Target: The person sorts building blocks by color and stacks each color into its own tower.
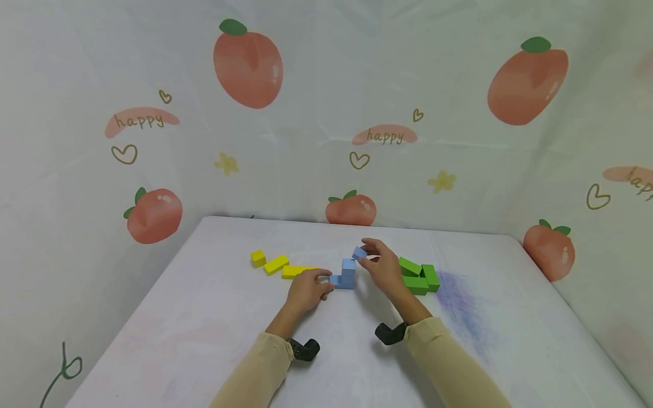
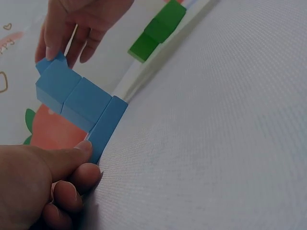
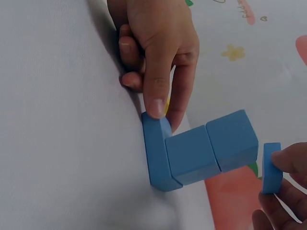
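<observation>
A flat blue block [image 1: 335,281] lies on the table, and my left hand [image 1: 306,290] pinches its left end between thumb and fingers. On its right end stand two blue cubes [image 3: 211,147], one on top of the other. Just above and to the right of the upper cube, my right hand [image 1: 385,272] holds a small, thin blue block [image 3: 272,167] between thumb and fingers. A narrow gap shows between this block and the upper cube in the right wrist view.
To the left lie a yellow cube [image 1: 258,258], a short yellow block [image 1: 276,264] and a longer yellow block [image 1: 296,272] near my left hand. Right of my right hand, green blocks [image 1: 431,277] lie close together. A printed cloth [image 1: 316,158] hangs behind the white table [image 1: 204,340].
</observation>
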{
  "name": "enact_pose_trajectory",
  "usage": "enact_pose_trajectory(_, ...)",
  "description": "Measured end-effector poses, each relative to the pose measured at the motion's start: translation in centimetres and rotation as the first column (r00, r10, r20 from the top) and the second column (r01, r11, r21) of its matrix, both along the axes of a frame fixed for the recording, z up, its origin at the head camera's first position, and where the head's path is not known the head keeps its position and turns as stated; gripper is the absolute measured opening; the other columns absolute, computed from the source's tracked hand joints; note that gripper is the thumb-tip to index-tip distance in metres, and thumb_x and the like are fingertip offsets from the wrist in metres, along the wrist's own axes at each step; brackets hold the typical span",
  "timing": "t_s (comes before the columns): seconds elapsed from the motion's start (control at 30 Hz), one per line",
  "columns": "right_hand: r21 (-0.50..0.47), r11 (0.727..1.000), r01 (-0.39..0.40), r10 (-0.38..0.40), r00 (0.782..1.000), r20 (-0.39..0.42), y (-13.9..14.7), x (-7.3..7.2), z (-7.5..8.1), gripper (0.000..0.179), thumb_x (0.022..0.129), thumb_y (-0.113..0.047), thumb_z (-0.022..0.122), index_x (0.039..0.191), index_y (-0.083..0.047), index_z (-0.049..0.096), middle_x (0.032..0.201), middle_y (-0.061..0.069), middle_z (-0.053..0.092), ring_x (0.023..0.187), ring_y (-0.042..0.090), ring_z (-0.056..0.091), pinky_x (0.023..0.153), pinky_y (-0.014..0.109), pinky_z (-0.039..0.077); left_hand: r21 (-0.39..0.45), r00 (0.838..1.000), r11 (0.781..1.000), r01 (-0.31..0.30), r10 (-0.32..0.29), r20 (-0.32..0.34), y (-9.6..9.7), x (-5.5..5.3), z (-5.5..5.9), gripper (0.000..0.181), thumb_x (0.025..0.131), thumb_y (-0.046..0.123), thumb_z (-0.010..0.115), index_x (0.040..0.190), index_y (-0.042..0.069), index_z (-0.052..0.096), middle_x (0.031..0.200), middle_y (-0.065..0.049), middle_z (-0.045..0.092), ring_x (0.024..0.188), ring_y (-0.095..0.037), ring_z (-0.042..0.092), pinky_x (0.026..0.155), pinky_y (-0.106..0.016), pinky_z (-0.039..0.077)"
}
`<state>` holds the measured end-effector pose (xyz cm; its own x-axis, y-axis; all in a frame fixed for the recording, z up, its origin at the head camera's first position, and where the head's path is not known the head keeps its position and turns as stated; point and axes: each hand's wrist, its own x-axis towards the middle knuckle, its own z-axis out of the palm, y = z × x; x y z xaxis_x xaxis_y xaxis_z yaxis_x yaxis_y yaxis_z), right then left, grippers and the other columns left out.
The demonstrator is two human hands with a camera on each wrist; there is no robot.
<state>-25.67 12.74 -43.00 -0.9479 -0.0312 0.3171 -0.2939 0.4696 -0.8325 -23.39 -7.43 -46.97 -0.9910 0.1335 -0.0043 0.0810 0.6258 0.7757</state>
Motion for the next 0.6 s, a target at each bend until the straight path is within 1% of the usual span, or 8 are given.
enact_pose_trajectory(0.2, -0.013, 1.000, -0.021, 0.021, 1.000, -0.002, -0.6, 0.4, 0.5, 0.044, 0.086, -0.002, 0.071, 0.128, -0.007, 0.059, 0.114, 0.009, 0.066, 0.105, 0.025, 0.059, 0.088, 0.040, 0.049, 0.013, 1.000, 1.000, -0.002, 0.002, 0.013, 0.0, 0.0, 0.1, 0.035, 0.089, 0.021, 0.071, 0.123, 0.012, 0.066, 0.054, 0.002, 0.058, 0.048, -0.013, 0.046, 0.056, -0.031, 0.038)
enact_pose_trajectory(0.37, -0.012, 0.998, -0.054, 0.053, 0.999, -0.011, -1.0, 0.7, 0.6, 0.044, 0.085, -0.002, 0.070, 0.127, -0.006, 0.059, 0.112, 0.009, 0.067, 0.105, 0.025, 0.059, 0.089, 0.041, 0.048, 0.013, 1.000, 1.000, -0.002, 0.002, 0.011, 0.0, 0.0, 0.1, 0.035, 0.089, 0.021, 0.070, 0.123, 0.012, 0.066, 0.054, 0.003, 0.058, 0.047, -0.012, 0.046, 0.056, -0.031, 0.038)
enact_pose_trajectory(0.6, 0.024, 0.996, -0.084, 0.084, 0.996, -0.016, -1.3, 1.0, 0.6, 0.044, 0.086, -0.003, 0.070, 0.128, -0.007, 0.059, 0.112, 0.008, 0.067, 0.105, 0.025, 0.059, 0.089, 0.041, 0.048, 0.001, 1.000, 1.000, 0.006, -0.006, -0.007, 0.0, 0.0, 0.0, 0.035, 0.089, 0.021, 0.070, 0.123, 0.012, 0.066, 0.053, 0.004, 0.058, 0.047, -0.011, 0.045, 0.055, -0.030, 0.037)
